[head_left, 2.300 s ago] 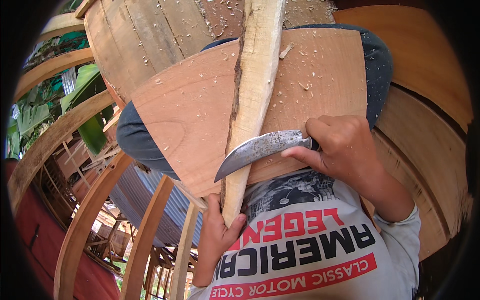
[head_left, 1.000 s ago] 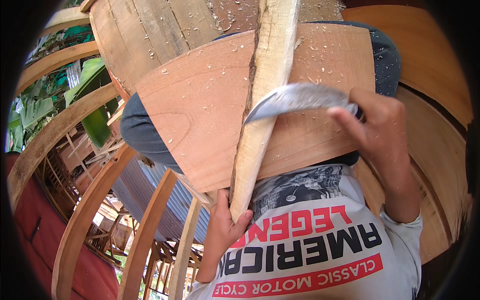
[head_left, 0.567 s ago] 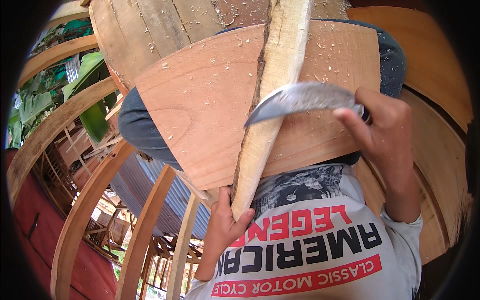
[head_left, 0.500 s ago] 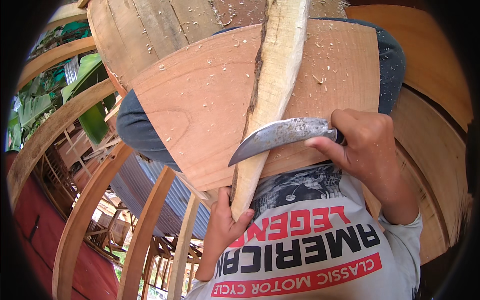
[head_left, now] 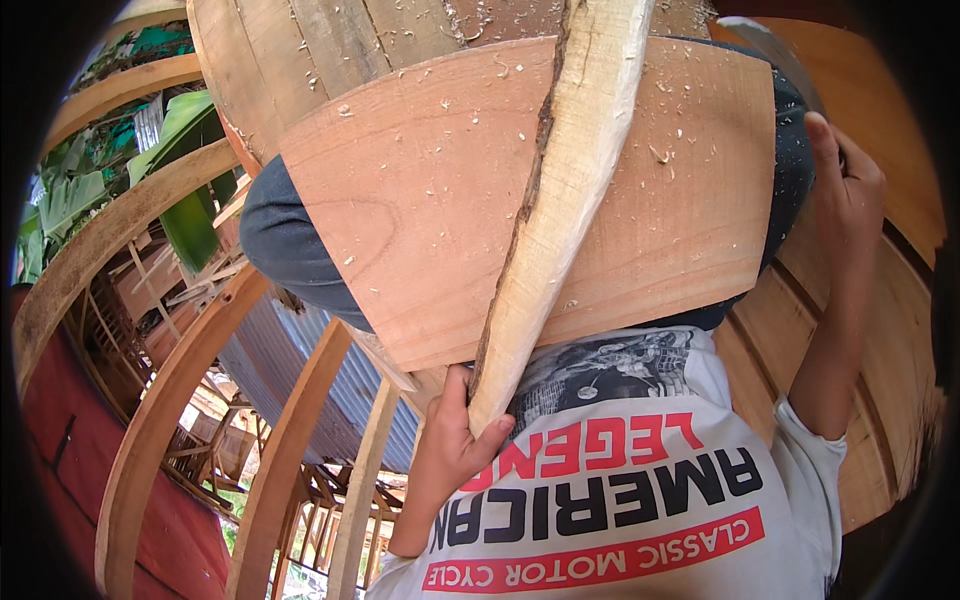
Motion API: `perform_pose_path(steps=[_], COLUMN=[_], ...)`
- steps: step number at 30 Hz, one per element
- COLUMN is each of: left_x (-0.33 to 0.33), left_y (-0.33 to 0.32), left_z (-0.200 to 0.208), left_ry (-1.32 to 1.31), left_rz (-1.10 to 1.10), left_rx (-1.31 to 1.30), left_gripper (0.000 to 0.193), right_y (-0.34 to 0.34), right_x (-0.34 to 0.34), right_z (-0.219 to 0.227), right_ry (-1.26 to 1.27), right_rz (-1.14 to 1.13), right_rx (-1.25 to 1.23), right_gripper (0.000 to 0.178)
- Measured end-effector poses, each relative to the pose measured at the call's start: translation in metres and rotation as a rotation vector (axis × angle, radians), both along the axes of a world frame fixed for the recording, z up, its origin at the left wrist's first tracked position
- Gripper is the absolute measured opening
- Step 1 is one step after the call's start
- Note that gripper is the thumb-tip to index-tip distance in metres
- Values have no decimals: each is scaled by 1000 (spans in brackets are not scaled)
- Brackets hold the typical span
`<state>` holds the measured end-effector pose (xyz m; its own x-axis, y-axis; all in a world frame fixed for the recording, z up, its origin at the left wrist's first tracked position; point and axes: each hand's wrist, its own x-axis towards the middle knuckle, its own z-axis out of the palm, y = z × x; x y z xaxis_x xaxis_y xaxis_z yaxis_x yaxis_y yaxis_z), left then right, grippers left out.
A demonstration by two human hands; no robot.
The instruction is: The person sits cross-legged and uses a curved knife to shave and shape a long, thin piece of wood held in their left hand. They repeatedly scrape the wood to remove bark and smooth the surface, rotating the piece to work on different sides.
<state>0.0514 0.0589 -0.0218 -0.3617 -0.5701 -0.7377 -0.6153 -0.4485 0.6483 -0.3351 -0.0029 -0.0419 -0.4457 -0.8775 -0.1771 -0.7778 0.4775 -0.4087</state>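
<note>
A long pale strip of wood [head_left: 567,190] with dark bark along its left edge slants across a flat reddish board [head_left: 420,215] that lies over my lap. My left hand [head_left: 462,437] grips the strip's near end, thumb on the right side and fingers on the left. Off to the right, my right hand [head_left: 846,180] is raised, closed round the handle of a broad curved knife [head_left: 780,60]. The blade points up and to the left, apart from the wood. Most of the handle is hidden by the hand.
Wood shavings dot the board and the planks [head_left: 330,45] beyond it. Curved wooden ribs [head_left: 195,370] rise on the left, with corrugated metal sheets [head_left: 310,380] and banana leaves [head_left: 185,150] behind them. Curved planking [head_left: 850,400] runs along the right.
My right hand has lifted the knife off the strip and swung it up and to the right. My left hand keeps its hold on the near end.
</note>
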Motion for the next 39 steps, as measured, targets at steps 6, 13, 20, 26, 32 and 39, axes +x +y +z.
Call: perform_pose_path(steps=[6, 13, 20, 26, 32, 39], left_x=[-12, -19, -7, 1, 2, 10], left_y=[-3, -6, 2, -1, 7, 12], left_z=[-3, 1, -4, -14, -18, -19], left_ry=[42, 28, 49, 142, 222, 254], left_rz=[30, 73, 68, 111, 228, 170], left_rx=[37, 17, 10, 201, 250, 304], left_gripper=[47, 43, 45, 51, 59, 63], right_y=[35, 18, 3, 24, 7, -4], right_x=[87, 69, 15, 84, 72, 36], right_z=[11, -4, -3, 10, -5, -6], right_ry=[-60, 123, -11, -46, 148, -46], right_rz=[506, 514, -22, 557, 536, 122], right_rx=[-15, -119, -198, -82, -174, -105], right_gripper=[52, 50, 52, 50, 51, 50])
